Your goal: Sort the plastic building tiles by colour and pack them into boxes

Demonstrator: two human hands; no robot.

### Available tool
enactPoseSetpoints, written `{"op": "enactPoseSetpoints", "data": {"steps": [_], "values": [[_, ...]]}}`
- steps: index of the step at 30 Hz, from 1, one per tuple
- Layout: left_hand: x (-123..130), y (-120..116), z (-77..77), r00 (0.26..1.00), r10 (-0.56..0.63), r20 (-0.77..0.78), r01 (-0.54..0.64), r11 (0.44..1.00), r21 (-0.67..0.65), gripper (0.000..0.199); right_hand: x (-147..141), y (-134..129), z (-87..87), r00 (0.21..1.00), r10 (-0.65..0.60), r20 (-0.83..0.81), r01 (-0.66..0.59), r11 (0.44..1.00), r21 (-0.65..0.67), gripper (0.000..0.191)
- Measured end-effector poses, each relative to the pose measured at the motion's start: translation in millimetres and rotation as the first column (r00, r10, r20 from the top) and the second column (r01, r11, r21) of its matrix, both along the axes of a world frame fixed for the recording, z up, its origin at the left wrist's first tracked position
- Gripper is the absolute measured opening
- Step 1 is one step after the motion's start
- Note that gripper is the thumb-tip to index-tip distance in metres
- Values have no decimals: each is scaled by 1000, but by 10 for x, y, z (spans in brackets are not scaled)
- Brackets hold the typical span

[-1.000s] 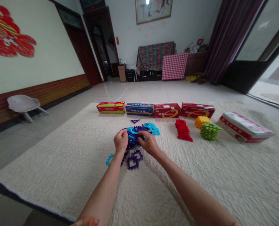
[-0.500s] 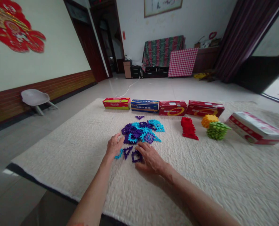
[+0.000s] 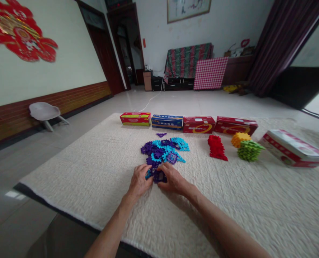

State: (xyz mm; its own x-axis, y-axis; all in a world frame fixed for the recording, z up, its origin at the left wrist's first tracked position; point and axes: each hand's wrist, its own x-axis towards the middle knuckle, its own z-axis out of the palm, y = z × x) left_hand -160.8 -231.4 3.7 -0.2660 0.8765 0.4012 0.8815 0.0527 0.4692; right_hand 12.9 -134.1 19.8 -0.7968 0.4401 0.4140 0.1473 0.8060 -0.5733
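Note:
My left hand [image 3: 141, 181] curls around a small light-blue toothed plastic tile [image 3: 148, 174], partly hidden by the fingers, at the near side of the pile. Close beside it, my right hand [image 3: 174, 180] grips a dark purple square toothed tile [image 3: 160, 177] with an open middle. The tiles between my hands sit close together; whether they are joined I cannot tell. Just beyond lies a heap of purple tiles [image 3: 148, 147] and light-blue tiles [image 3: 181, 144]. One purple triangular tile [image 3: 161, 135] lies apart behind the heap.
Across the back of the cream quilted cover [image 3: 89, 172] stand a red-green box [image 3: 135, 119], a blue box [image 3: 167, 122] and two red boxes [image 3: 198, 125]. To the right are red tiles [image 3: 217, 147], yellow tiles [image 3: 240, 139], green tiles [image 3: 249, 150] and a white-red box [image 3: 296, 148].
My left hand has moved right and nearer, closing over the light-blue tile and drawing it toward the purple square. My right hand has stayed near the square, its fingers now closer around it.

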Motion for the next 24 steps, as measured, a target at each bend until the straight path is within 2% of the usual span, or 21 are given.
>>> {"op": "enactPoseSetpoints", "data": {"steps": [8,10,13,16,19,22,24], "values": [[19,5,21,999,-23,28,22,999,37,39,-40,-58,-120,988,-16,-156,5,998,-69,51],[7,11,44,998,-38,43,37,999,36,39,-43,-69,-105,983,-8,-181,-5,998,-67,54],[-44,85,151,997,-69,37,67,996,59,39,-46,-11,9,976,32,-213,-37,999,-16,53],[-129,317,322,995,-102,-8,102,989,108,39,-97,185,162,969,44,-242,-26,997,78,52],[-219,672,452,989,-143,-23,145,981,133,38,-215,478,240,965,1,-262,34,991,131,49],[-275,975,472,987,-161,-13,161,983,90,38,-316,730,218,969,-49,-243,84,988,132,48],[-283,1072,446,987,-154,-47,156,986,53,36,-316,831,188,975,-64,-213,97,984,147,48]]}}
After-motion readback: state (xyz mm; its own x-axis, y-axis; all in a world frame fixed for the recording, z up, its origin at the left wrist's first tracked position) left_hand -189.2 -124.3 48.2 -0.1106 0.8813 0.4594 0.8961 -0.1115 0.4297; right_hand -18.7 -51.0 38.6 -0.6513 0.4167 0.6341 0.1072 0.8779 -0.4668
